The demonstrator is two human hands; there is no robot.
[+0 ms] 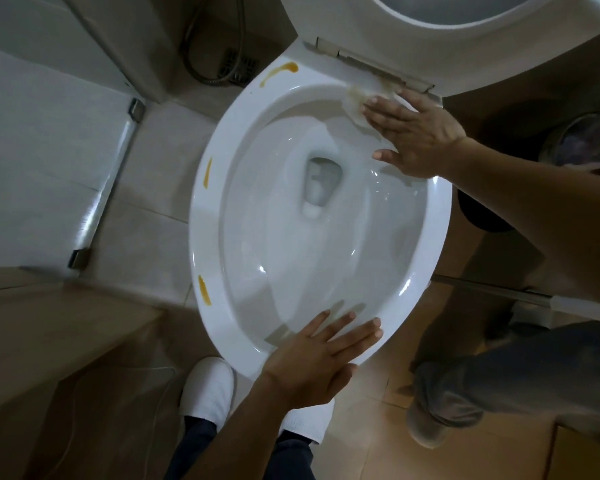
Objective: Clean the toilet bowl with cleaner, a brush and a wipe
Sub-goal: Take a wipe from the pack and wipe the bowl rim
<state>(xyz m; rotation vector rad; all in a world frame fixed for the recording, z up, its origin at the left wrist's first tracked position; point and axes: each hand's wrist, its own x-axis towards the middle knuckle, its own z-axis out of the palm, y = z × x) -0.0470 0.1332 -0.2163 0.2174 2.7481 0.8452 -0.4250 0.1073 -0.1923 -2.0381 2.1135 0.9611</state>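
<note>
A white toilet bowl (219, 209) fills the middle of the head view, its seat and lid (378, 46) raised at the top. My right hand (413, 136) lies flat with straight fingers on the far right rim, pressing a stained white wipe (355, 105) against it near the hinge. My left hand (312, 362) rests flat with spread fingers on the near rim. Three orange-yellow streaks mark the left rim: one at the top (279, 72), one midway (208, 173), one lower down (204, 289). No brush or cleaner bottle is in view.
A metal hose and floor drain (238, 65) lie behind the bowl at the left. A glass door edge with metal brackets (108, 188) stands to the left. A dark bin (582, 140) sits at the right. My white shoe (208, 386) stands on the tiled floor below the bowl.
</note>
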